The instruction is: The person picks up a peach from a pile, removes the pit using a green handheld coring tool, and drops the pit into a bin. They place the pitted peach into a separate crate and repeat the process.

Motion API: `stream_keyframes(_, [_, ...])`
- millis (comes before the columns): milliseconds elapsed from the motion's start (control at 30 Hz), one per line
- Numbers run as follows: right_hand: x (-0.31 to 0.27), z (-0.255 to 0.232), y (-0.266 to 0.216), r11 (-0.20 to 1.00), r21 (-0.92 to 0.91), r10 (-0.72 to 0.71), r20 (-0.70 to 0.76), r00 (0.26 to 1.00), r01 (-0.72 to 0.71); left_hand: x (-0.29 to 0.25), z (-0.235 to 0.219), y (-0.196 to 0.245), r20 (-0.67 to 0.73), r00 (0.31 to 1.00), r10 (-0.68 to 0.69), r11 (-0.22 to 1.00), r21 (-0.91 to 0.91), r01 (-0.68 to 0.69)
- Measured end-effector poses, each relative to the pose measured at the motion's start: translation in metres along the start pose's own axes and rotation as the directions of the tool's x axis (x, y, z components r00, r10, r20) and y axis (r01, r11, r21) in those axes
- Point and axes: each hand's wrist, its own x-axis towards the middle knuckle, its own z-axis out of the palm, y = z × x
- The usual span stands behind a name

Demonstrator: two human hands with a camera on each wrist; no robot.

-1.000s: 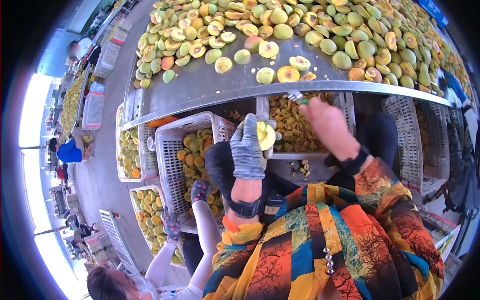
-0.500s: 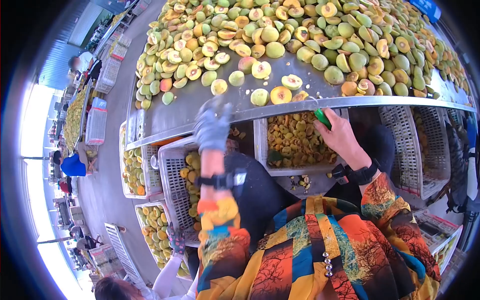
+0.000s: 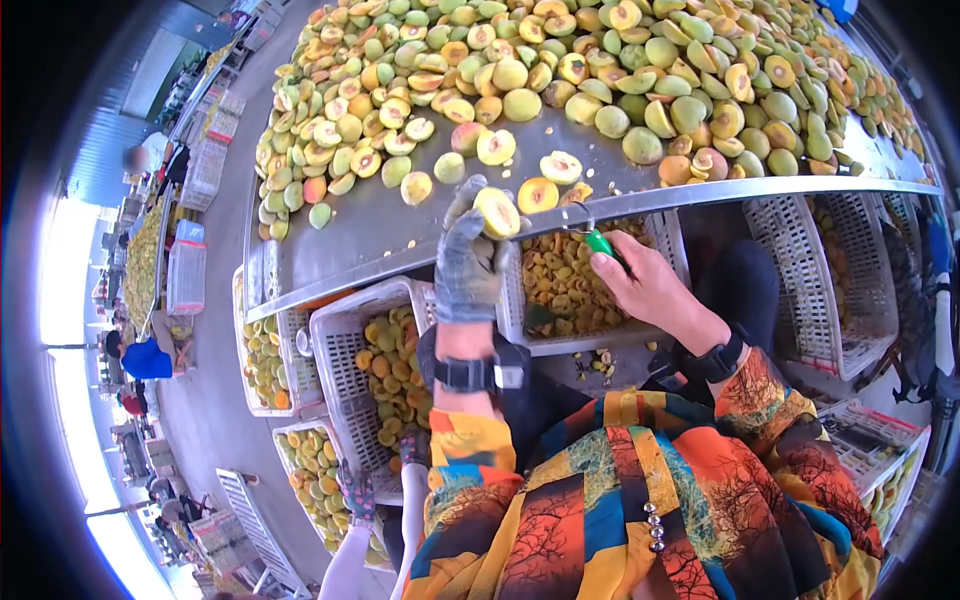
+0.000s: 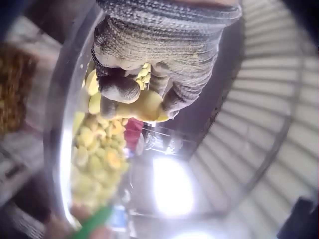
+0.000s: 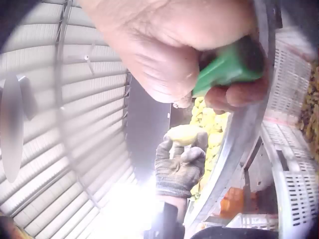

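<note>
Presently gripped: half-fruit (image 3: 496,213) and tool (image 3: 599,243)

The half-fruit is held by the left hand (image 3: 466,265); at its three o'clock, the tool is grasped by the right hand (image 3: 648,280). Fruit (image 3: 520,75) is heaped on the table (image 3: 350,235) toward twelve.

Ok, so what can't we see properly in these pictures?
Left hand: fingernails hidden by the grey glove, every view.
Green-handled tool: tip's exact shape too small, head view.
Neighbour in pale sleeves: face cut off by the bottom edge, head view.
Piled fruit: details blurred, left wrist view.
</note>
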Motion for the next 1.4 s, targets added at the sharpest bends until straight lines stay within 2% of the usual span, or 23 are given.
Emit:
stream_keyframes(33, [0.002, 0.006, -0.007, 0.996, 0.087, -0.014, 0.054, 0.998, 0.009, -0.014, 0.009, 0.002, -0.042, 0.999, -0.033, 0.998, -0.063, 0.031])
stream_keyframes(67, [0.004, 0.012, -0.012, 0.994, 0.038, -0.103, 0.062, 0.993, 0.101, -0.025, 0.009, 0.001, -0.079, 0.991, -0.111, 0.989, -0.108, 0.103])
stream_keyframes(133, [0.003, 0.024, -0.016, 0.992, -0.030, -0.119, 0.096, 0.988, 0.122, -0.040, 0.000, -0.005, -0.095, 0.970, -0.223, 0.964, -0.169, 0.205])
stream_keyframes(167, [0.001, 0.030, -0.018, 0.984, -0.100, -0.133, 0.120, 0.984, 0.146, -0.044, -0.001, -0.011, -0.101, 0.968, -0.230, 0.962, -0.174, 0.211])
stream_keyframes(233, [-0.003, 0.038, -0.016, 0.978, -0.136, -0.145, 0.118, 0.982, 0.160, -0.048, 0.004, -0.023, -0.318, 0.941, -0.112, 0.993, -0.079, 0.092])
stream_keyframes(300, [-0.010, 0.042, -0.016, 0.981, -0.149, -0.102, 0.175, 0.979, 0.128, -0.052, 0.005, -0.025, -0.316, 0.941, -0.123, 0.992, -0.065, 0.108])
stream_keyframes(400, [-0.016, 0.047, -0.012, 0.967, -0.198, -0.133, 0.143, 0.981, 0.160, -0.057, 0.011, -0.026, -0.281, 0.948, -0.149, 0.989, -0.043, 0.143])
stream_keyframes(500, [-0.019, 0.046, -0.015, 0.951, -0.269, -0.116, 0.146, 0.983, 0.152, -0.057, 0.013, -0.034, -0.280, 0.957, -0.076, 0.997, -0.046, 0.065])
stream_keyframes(567, [-0.022, 0.048, -0.016, 0.942, -0.308, -0.090, 0.162, 0.983, 0.137, -0.056, 0.014, -0.038, -0.324, 0.946, 0.026, 0.999, 0.036, -0.016])
stream_keyframes(700, [-0.025, 0.051, -0.008, 0.963, -0.217, -0.110, 0.235, 0.966, 0.162, -0.053, -0.002, -0.041, -0.316, 0.948, -0.045, 0.999, -0.021, 0.041])
stream_keyframes(800, [-0.025, 0.049, -0.006, 0.966, -0.178, -0.128, 0.301, 0.945, 0.187, -0.050, -0.007, -0.034, -0.202, 0.952, -0.229, 0.973, -0.016, 0.230])
stream_keyframes(900, [-0.020, 0.048, -0.006, 0.981, -0.081, -0.136, 0.360, 0.923, 0.177, -0.053, -0.004, -0.028, -0.157, 0.960, -0.231, 0.969, 0.050, 0.242])
stream_keyframes(933, [-0.018, 0.048, -0.007, 0.985, -0.009, -0.155, 0.378, 0.913, 0.171, -0.052, 0.002, -0.029, -0.199, 0.967, -0.160, 0.985, 0.038, 0.171])
stream_keyframes(967, [-0.017, 0.046, -0.009, 0.985, -0.007, -0.155, 0.379, 0.912, 0.170, -0.052, 0.000, -0.029, -0.201, 0.966, -0.161, 0.984, 0.039, 0.172])
stream_keyframes(1000, [-0.016, 0.041, -0.019, 0.994, 0.047, 0.060, 0.508, 0.859, -0.097, -0.053, -0.004, -0.030, -0.141, 0.977, -0.163, 0.985, 0.025, 0.168])
stream_keyframes(1033, [-0.015, 0.039, -0.025, 0.931, 0.059, 0.244, 0.633, 0.735, -0.360, -0.053, -0.008, -0.031, -0.080, 0.983, -0.164, 0.986, 0.010, 0.165])
stream_keyframes(1167, [-0.020, 0.044, -0.028, 0.884, 0.119, 0.276, 0.649, 0.709, -0.452, -0.052, -0.020, -0.042, -0.073, 0.976, -0.205, 0.979, -0.023, 0.203])
stream_keyframes(1233, [-0.022, 0.049, -0.022, 0.631, 0.239, 0.323, 0.784, 0.531, -0.738, -0.051, -0.021, -0.047, -0.054, 0.971, -0.231, 0.969, -0.097, 0.225])
stream_keyframes(1267, [-0.023, 0.050, -0.021, 0.630, 0.237, 0.322, 0.787, 0.526, -0.740, -0.049, -0.024, -0.048, -0.050, 0.971, -0.236, 0.970, -0.068, 0.232])
stream_keyframes(1300, [-0.023, 0.051, -0.021, 0.476, 0.322, 0.264, 0.836, 0.482, -0.818, -0.047, -0.022, -0.048, -0.051, 0.971, -0.235, 0.971, -0.067, 0.232])
stream_keyframes(1333, [-0.022, 0.051, -0.021, 0.304, 0.381, 0.193, 0.873, 0.448, -0.873, -0.046, -0.018, -0.050, -0.134, 0.961, -0.240, 0.963, -0.157, 0.219])
stream_keyframes(1367, [-0.022, 0.053, -0.014, 0.306, 0.381, 0.192, 0.873, 0.448, -0.873, -0.045, -0.015, -0.051, -0.216, 0.944, -0.251, 0.949, -0.245, 0.197])
stream_keyframes(1400, [-0.022, 0.056, -0.007, 0.115, 0.480, 0.007, 0.875, 0.484, -0.870, -0.046, -0.008, -0.046, -0.292, 0.909, -0.297, 0.951, -0.179, 0.253])
